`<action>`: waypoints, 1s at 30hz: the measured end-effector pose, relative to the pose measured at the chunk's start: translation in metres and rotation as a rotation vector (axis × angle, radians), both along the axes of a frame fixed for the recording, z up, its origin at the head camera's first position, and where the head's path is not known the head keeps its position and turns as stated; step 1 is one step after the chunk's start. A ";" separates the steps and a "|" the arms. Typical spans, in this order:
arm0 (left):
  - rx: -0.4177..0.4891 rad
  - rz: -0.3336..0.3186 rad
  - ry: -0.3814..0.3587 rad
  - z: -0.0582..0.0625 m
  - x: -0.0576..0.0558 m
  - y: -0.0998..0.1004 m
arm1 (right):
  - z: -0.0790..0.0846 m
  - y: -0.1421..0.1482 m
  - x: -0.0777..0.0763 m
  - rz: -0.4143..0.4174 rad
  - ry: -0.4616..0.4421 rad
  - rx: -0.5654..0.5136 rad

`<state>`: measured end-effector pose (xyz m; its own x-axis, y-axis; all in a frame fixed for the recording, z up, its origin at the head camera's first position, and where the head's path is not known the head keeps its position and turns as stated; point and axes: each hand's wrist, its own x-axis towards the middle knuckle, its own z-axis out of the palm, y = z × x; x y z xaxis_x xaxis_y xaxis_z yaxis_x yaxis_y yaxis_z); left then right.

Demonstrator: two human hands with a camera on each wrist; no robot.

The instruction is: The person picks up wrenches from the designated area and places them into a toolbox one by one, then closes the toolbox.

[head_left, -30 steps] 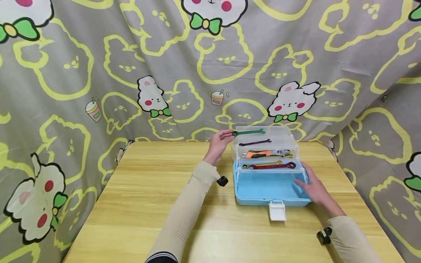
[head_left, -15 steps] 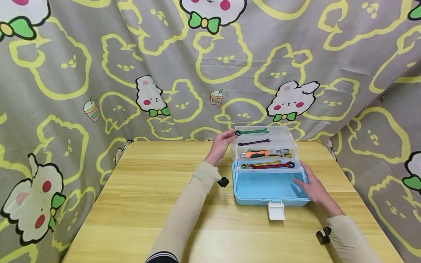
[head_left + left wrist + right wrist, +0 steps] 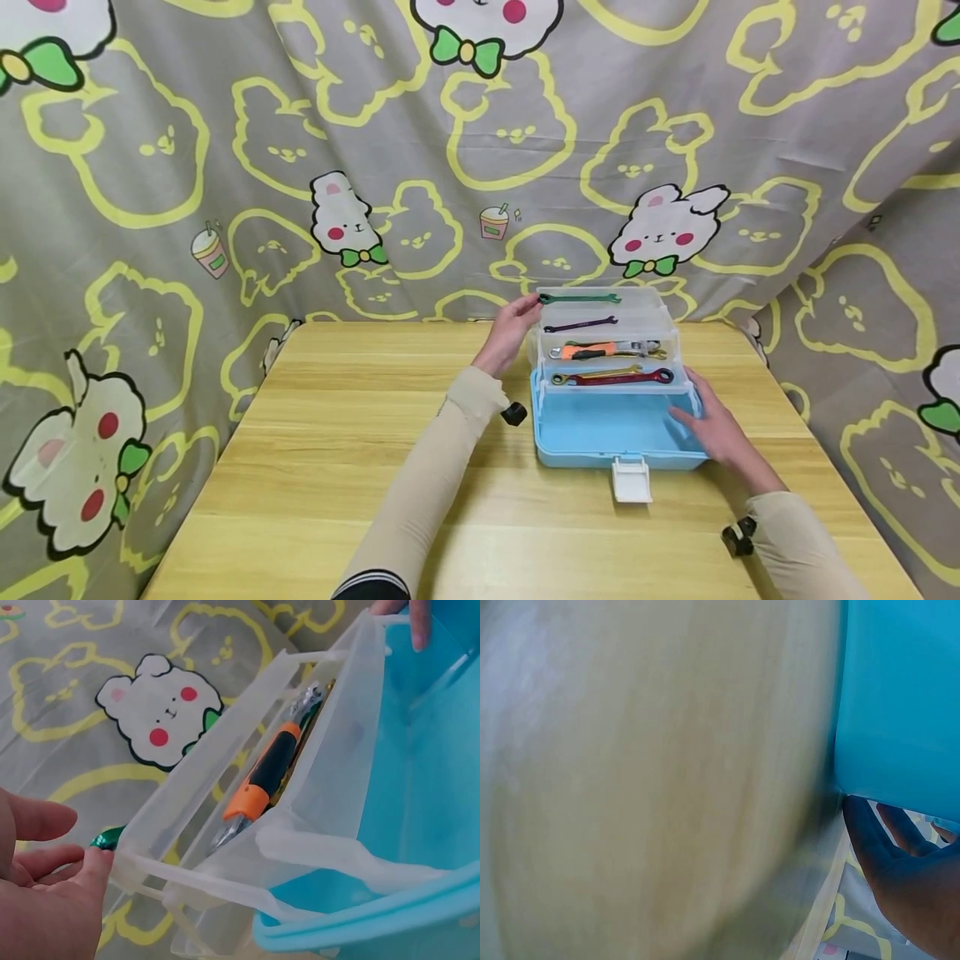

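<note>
My left hand [image 3: 510, 335] pinches the ring end of a green combination wrench [image 3: 581, 298] at the left end of the top clear tray. In the left wrist view only that green end [image 3: 109, 838] shows at the fingertips; one finger stands off it. My right hand [image 3: 716, 425] grips the right wall of the blue toolbox [image 3: 600, 460], thumb inside and fingers outside. A purple wrench [image 3: 581, 324] lies in the tray below the green one. Lower trays hold an orange-and-black handled tool [image 3: 588, 351], a red ratchet wrench [image 3: 615, 378] and a gold wrench [image 3: 626, 372].
The toolbox stands open on a wooden table [image 3: 337, 433], its trays raised in steps towards the back. A white latch [image 3: 632, 482] hangs at its front. A patterned cloth curtain [image 3: 420, 125] surrounds the table at the back and sides.
My left hand has shifted right with the green wrench, which now lies further over the top tray and more level. My right hand has stayed on the toolbox wall.
</note>
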<state>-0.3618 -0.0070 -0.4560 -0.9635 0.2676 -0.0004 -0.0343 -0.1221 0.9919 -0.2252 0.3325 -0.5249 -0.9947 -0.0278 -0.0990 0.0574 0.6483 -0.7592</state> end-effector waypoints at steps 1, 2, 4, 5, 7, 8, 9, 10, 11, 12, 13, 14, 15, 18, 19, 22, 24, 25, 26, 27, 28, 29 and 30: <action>0.001 -0.004 -0.007 0.000 0.000 0.001 | -0.001 0.000 0.000 0.000 -0.001 0.000; 0.000 -0.008 -0.012 0.000 0.000 0.002 | -0.001 0.000 0.000 0.000 -0.004 -0.002; -0.010 -0.019 -0.018 0.000 0.001 0.004 | -0.002 0.001 0.000 0.000 -0.007 -0.002; -0.019 -0.026 -0.020 0.001 0.001 0.004 | -0.003 0.001 0.000 -0.001 -0.009 -0.004; -0.038 -0.041 -0.019 0.003 0.003 0.005 | -0.003 0.001 0.000 -0.002 -0.011 -0.004; -0.056 -0.050 -0.015 0.004 0.004 0.005 | -0.003 0.001 0.000 -0.003 -0.012 -0.005; -0.072 -0.057 -0.011 0.005 0.004 0.005 | -0.003 0.001 0.000 -0.003 -0.011 -0.004; -0.086 -0.062 -0.009 0.006 0.005 0.005 | -0.003 0.001 0.000 -0.004 -0.010 -0.004; -0.101 -0.068 -0.004 0.007 0.005 0.005 | -0.003 0.001 -0.001 -0.004 -0.009 -0.003; -0.117 -0.071 0.000 0.007 0.005 0.005 | -0.002 0.001 -0.001 -0.005 -0.007 -0.001; -0.133 -0.072 0.005 0.008 0.005 0.005 | -0.002 0.001 -0.001 -0.005 -0.008 0.000; -0.145 -0.072 0.007 0.009 0.005 0.005 | -0.001 0.001 -0.001 -0.006 -0.005 0.001; -0.156 -0.071 0.009 0.009 0.005 0.005 | -0.001 0.001 -0.001 -0.005 -0.003 0.002; -0.199 -0.072 0.017 0.010 0.005 0.006 | 0.000 0.000 0.000 -0.005 0.007 0.002; -0.212 -0.072 0.020 0.010 0.004 0.006 | 0.000 0.000 0.000 -0.005 0.011 0.003; -0.250 -0.079 0.035 0.009 0.002 0.007 | 0.001 0.000 0.000 -0.005 0.023 0.006; -0.262 -0.086 0.043 0.008 0.002 0.007 | 0.001 0.000 0.000 -0.004 0.022 0.007; -0.267 -0.089 0.047 0.008 0.001 0.007 | 0.001 0.000 0.000 -0.004 0.022 0.009; -0.270 -0.093 0.049 0.008 0.001 0.007 | 0.000 0.000 0.000 -0.004 0.021 0.010; -0.273 -0.095 0.051 0.007 0.002 0.006 | 0.000 0.000 0.000 -0.003 0.020 0.010; -0.276 -0.096 0.053 0.007 0.002 0.006 | 0.000 0.000 0.000 -0.003 0.020 0.011; -0.278 -0.095 0.054 0.007 0.002 0.006 | 0.000 0.001 0.000 -0.002 0.020 0.012; -0.281 -0.095 0.057 0.007 0.002 0.005 | 0.000 0.001 0.000 -0.002 0.021 0.013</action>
